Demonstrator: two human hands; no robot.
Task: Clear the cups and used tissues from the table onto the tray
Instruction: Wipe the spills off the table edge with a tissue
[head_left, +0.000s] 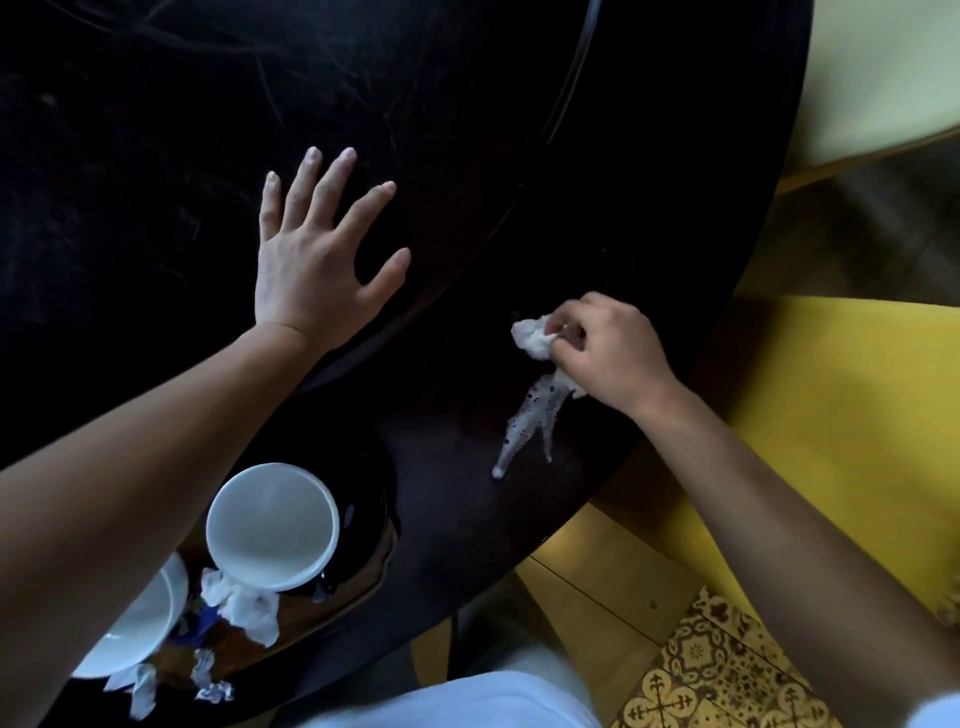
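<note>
One tissue (531, 336) pinched in right-hand fingers (563, 332).

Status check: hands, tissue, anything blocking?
Left hand open, flat on table. Right hand pinching crumpled tissue at wet streak. Cups already on tray. Nothing blocking.
</note>
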